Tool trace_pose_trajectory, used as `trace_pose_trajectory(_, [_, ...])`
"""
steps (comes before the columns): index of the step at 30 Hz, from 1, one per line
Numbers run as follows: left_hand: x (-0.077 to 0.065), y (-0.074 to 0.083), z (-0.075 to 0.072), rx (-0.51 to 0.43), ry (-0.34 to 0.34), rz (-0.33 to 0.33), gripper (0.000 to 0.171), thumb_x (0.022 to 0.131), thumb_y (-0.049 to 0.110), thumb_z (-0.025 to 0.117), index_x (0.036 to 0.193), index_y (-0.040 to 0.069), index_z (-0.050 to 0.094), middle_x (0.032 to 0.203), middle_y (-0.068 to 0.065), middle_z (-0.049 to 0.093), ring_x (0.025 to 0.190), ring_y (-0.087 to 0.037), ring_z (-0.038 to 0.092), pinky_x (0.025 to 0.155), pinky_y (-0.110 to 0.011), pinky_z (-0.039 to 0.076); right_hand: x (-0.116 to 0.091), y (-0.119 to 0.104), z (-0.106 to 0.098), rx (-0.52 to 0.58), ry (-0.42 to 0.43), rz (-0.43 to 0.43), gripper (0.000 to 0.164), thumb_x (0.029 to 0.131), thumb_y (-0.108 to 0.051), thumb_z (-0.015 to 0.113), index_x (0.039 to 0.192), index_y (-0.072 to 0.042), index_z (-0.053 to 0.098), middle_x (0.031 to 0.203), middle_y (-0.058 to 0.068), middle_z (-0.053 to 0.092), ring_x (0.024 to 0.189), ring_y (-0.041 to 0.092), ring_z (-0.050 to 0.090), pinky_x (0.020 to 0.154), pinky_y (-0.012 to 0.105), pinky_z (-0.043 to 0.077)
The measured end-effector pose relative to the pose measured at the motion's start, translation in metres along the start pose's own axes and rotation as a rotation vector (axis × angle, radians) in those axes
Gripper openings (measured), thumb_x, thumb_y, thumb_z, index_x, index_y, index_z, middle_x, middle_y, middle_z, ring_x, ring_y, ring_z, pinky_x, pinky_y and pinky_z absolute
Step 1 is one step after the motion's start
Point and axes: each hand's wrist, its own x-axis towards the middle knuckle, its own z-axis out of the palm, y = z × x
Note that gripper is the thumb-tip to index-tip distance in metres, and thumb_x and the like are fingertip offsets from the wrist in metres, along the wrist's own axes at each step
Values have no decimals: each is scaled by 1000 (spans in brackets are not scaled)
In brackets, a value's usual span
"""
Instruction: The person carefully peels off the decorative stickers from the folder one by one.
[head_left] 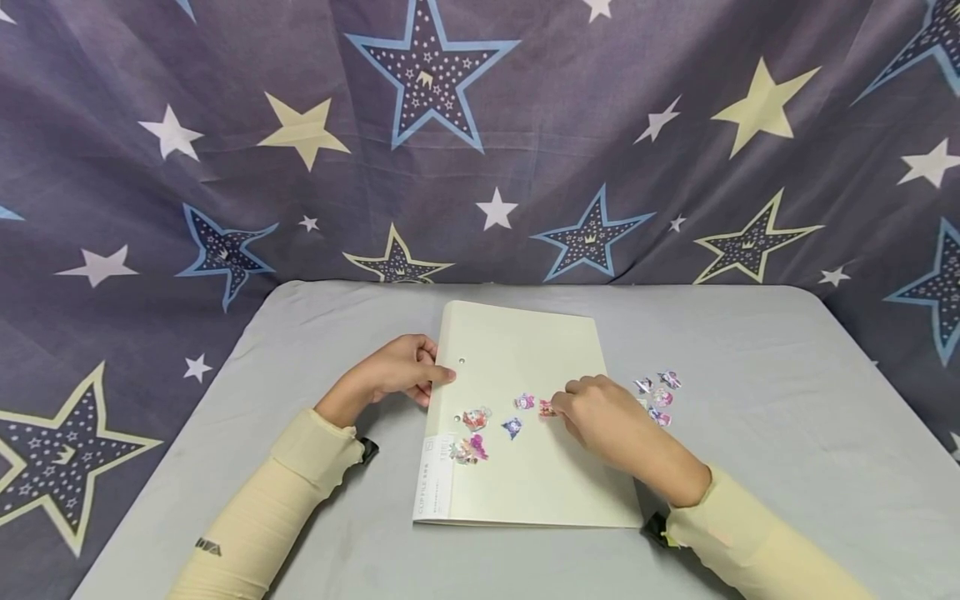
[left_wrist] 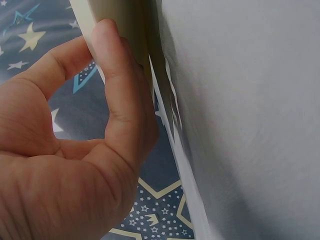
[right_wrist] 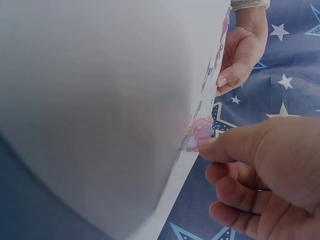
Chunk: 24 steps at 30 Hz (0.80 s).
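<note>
A cream clip-file folder [head_left: 540,350] lies closed on the grey-covered table, its spine on the left. My left hand [head_left: 393,367] holds that spine edge, the thumb on the cover and the fingers against the side; the left wrist view shows the fingers at the folder [left_wrist: 115,12]. Over the right half of the cover, my right hand [head_left: 607,417] pinches a small pink-and-red cartoon sticker [right_wrist: 201,131] between thumb and fingers. Several shiny stickers sit on the cover: a red one [head_left: 476,418], a pink-and-green one [head_left: 468,450], a blue one [head_left: 512,428] and a purple-pink one [head_left: 524,402].
Right of the folder, a loose group of small stickers [head_left: 663,397] lies on the tabletop [head_left: 750,350], partly behind the right hand. A white printed label [head_left: 433,479] is at the spine's lower end. Behind the table hangs a dark star-patterned cloth [head_left: 450,208].
</note>
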Motion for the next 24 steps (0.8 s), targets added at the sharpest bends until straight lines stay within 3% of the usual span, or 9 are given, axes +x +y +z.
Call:
trace_pose_trajectory(14, [2, -1, -1, -5, -2, 0, 49, 80, 17, 76, 110, -3, 43, 78, -10, 53, 55, -21, 59, 57, -37, 61, 1, 1, -6, -1, 41, 28, 10, 77, -3, 71, 83, -11, 70, 70, 0, 63, 64, 19, 59, 65, 33, 52])
trace_pose_trajectory(24, [1, -1, -1, -4, -3, 3, 50, 80, 17, 76, 111, -4, 43, 79, -10, 53, 56, -21, 60, 57, -37, 61, 1, 2, -9, 20, 76, 103, 8, 78, -5, 72, 83, -10, 67, 74, 1, 66, 65, 19, 59, 61, 32, 51])
